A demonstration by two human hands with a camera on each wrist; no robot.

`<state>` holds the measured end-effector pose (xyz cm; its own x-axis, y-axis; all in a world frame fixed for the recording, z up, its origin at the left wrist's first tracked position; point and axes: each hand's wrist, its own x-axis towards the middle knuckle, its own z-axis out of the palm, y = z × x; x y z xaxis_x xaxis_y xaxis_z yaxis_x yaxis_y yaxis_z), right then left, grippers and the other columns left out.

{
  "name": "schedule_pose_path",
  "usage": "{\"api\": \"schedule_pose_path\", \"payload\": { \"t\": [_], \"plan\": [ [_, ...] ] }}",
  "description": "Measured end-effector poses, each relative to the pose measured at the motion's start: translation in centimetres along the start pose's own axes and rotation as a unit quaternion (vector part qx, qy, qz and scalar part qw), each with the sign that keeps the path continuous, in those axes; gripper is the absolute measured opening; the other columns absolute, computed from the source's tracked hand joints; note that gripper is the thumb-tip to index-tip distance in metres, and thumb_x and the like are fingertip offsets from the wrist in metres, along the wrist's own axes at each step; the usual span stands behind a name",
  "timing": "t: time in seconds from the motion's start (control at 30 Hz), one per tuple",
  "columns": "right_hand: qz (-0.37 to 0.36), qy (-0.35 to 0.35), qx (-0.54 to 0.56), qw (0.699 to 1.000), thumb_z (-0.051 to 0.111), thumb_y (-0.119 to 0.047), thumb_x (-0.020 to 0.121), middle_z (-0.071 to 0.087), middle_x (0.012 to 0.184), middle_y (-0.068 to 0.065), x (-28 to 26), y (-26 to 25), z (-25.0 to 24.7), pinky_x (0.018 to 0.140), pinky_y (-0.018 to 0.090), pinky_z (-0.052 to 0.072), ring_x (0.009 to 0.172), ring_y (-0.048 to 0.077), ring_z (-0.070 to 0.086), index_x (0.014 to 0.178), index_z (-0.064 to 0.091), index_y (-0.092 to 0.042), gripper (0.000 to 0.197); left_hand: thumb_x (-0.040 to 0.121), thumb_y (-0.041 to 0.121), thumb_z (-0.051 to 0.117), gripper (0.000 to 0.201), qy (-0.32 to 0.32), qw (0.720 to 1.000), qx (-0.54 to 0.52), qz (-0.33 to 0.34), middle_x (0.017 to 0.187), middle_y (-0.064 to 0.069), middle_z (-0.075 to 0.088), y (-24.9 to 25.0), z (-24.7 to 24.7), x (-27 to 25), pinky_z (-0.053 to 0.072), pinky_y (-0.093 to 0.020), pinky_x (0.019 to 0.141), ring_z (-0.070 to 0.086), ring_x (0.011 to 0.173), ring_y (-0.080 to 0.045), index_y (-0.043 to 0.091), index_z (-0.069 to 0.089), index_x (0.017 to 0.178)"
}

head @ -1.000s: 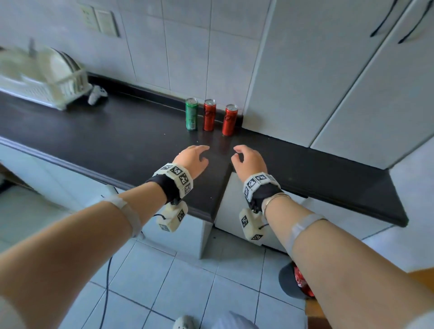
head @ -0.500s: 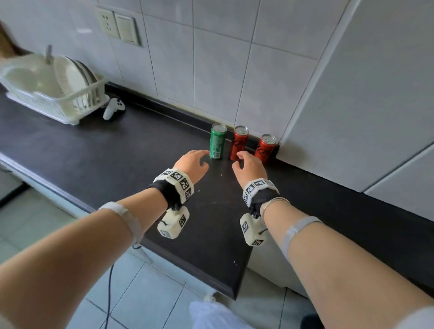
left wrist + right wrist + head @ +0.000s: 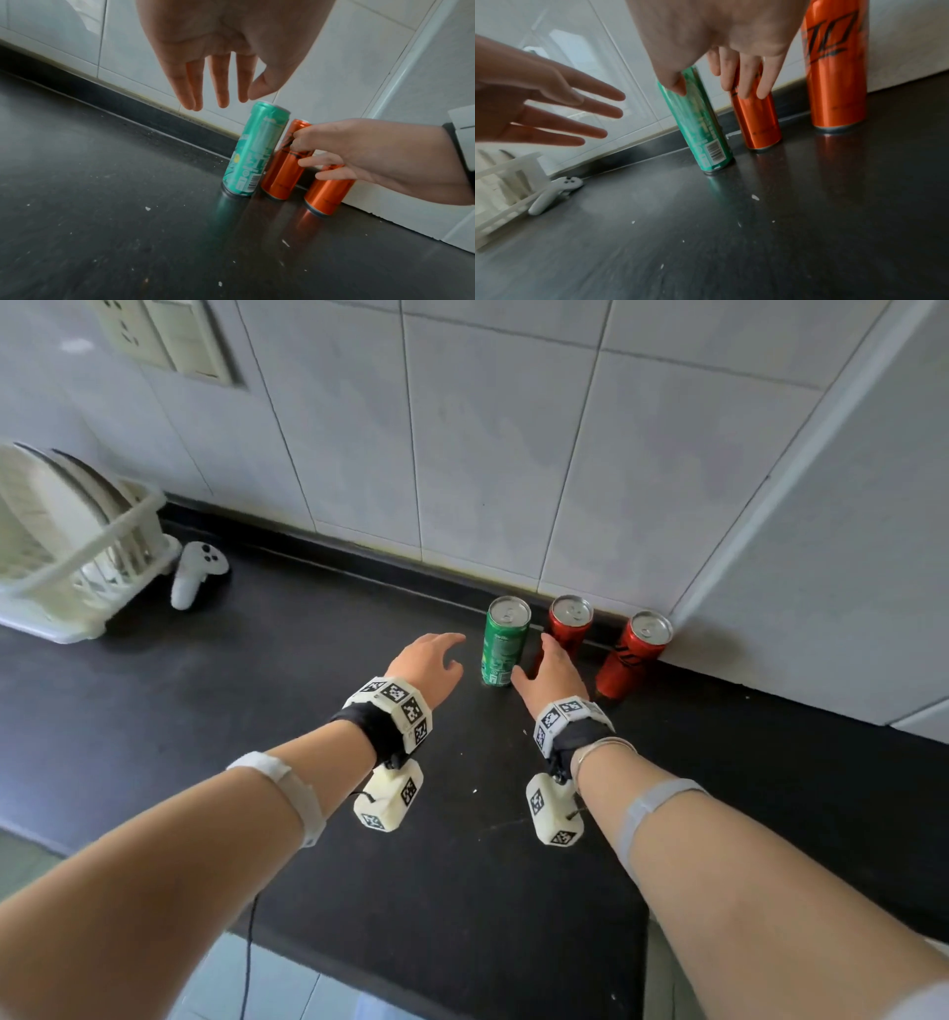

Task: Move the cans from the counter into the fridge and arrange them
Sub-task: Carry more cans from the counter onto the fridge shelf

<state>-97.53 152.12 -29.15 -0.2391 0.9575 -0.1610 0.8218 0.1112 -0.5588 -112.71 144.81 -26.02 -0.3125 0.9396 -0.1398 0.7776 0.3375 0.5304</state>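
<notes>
Three tall cans stand upright in a row on the black counter [image 3: 257, 711] against the tiled wall: a green can [image 3: 506, 642] on the left, a red can [image 3: 570, 624] in the middle and another red can [image 3: 634, 654] on the right. My left hand [image 3: 436, 654] hovers just left of the green can [image 3: 254, 150] with its fingers straight and holds nothing. My right hand [image 3: 552, 665] is in front of the green and middle cans. Its thumb lies before the green can [image 3: 700, 125] and its fingers [image 3: 744, 81] before the middle red can [image 3: 757, 117], without a closed grip.
A white dish rack [image 3: 77, 557] with plates stands at the far left of the counter, and a white controller [image 3: 197, 572] lies beside it. A white panel [image 3: 821, 557] rises right of the cans. The counter's front edge is near my forearms.
The view has come closer to the counter. Both hands have moved forward from the counter's front to right beside the cans. The cans have not moved.
</notes>
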Motion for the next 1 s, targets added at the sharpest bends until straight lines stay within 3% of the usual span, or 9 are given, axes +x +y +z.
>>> {"api": "schedule_pose_path", "payload": {
  "t": [0.1, 0.23, 0.5, 0.6, 0.73, 0.83, 1.0],
  "plan": [
    [0.029, -0.001, 0.054, 0.998, 0.065, -0.032, 0.084, 0.042, 0.144, 0.008, 1.4, -0.4, 1.6, 0.102, 0.034, 0.038, 0.131, 0.025, 0.044, 0.143, 0.029, -0.012, 0.072, 0.091, 0.017, 0.044, 0.047, -0.018, 1.000, 0.003, 0.008, 0.143, -0.004, 0.045, -1.7, 0.0, 2.2, 0.037, -0.031, 0.105, 0.045, 0.130, -0.022, 0.022, 0.044, 0.138],
    [0.050, 0.023, 0.100, 0.993, 0.075, -0.032, 0.075, 0.057, 0.128, 0.008, 3.0, -1.6, 3.2, 0.093, 0.033, 0.043, 0.119, 0.027, 0.054, 0.131, 0.040, -0.012, 0.069, 0.090, 0.017, 0.045, 0.047, -0.038, 0.999, 0.009, 0.016, 0.141, -0.004, 0.047, -3.8, 0.1, 4.5, 0.035, -0.030, 0.105, 0.045, 0.129, -0.022, 0.022, 0.045, 0.137],
    [0.080, 0.080, 0.088, 0.990, 0.079, -0.040, 0.069, 0.064, 0.112, 0.004, 3.1, -3.8, 2.8, 0.086, 0.032, 0.046, 0.106, 0.027, 0.061, 0.111, 0.049, -0.016, 0.057, 0.090, 0.017, 0.044, 0.046, -0.067, 0.997, 0.017, 0.024, 0.140, -0.004, 0.047, -5.4, -0.4, 6.2, 0.037, -0.031, 0.103, 0.047, 0.127, -0.023, 0.023, 0.046, 0.135],
    [0.077, 0.123, 0.124, 0.982, 0.079, -0.040, 0.068, 0.062, 0.108, 0.002, 1.7, -4.8, 1.5, 0.081, 0.028, 0.042, 0.102, 0.024, 0.061, 0.107, 0.049, -0.015, 0.055, 0.091, 0.016, 0.044, 0.046, -0.073, 0.997, 0.021, 0.031, 0.142, -0.005, 0.045, -4.7, -1.3, 6.6, 0.036, -0.031, 0.104, 0.045, 0.129, -0.023, 0.021, 0.045, 0.137],
    [0.049, 0.168, 0.118, 0.978, 0.077, -0.046, 0.065, 0.062, 0.105, 0.003, 0.2, -5.5, -1.3, 0.081, 0.036, 0.050, 0.099, 0.025, 0.062, 0.108, 0.047, -0.015, 0.061, 0.090, 0.017, 0.045, 0.048, -0.081, 0.995, 0.029, 0.054, 0.143, -0.008, 0.045, -2.5, -2.1, 7.4, 0.037, -0.033, 0.105, 0.045, 0.129, -0.025, 0.020, 0.043, 0.138],
    [0.045, 0.191, 0.115, 0.974, 0.078, -0.043, 0.066, 0.061, 0.107, 0.003, -0.8, -4.9, -3.6, 0.081, 0.032, 0.047, 0.101, 0.023, 0.061, 0.109, 0.048, -0.014, 0.060, 0.090, 0.018, 0.047, 0.051, -0.089, 0.993, 0.029, 0.079, 0.142, -0.009, 0.046, -0.3, -2.0, 7.9, 0.038, -0.034, 0.104, 0.047, 0.128, -0.026, 0.019, 0.040, 0.140],
    [0.078, 0.213, 0.115, 0.967, 0.079, -0.042, 0.067, 0.060, 0.110, 0.001, -2.7, -2.4, -6.5, 0.088, 0.035, 0.048, 0.105, 0.022, 0.060, 0.112, 0.047, -0.017, 0.061, 0.089, 0.025, 0.055, 0.062, -0.126, 0.986, 0.038, 0.102, 0.146, -0.011, 0.040, 3.0, -0.3, 8.7, 0.035, -0.036, 0.108, 0.042, 0.133, -0.027, 0.016, 0.030, 0.145]
  ]
}}
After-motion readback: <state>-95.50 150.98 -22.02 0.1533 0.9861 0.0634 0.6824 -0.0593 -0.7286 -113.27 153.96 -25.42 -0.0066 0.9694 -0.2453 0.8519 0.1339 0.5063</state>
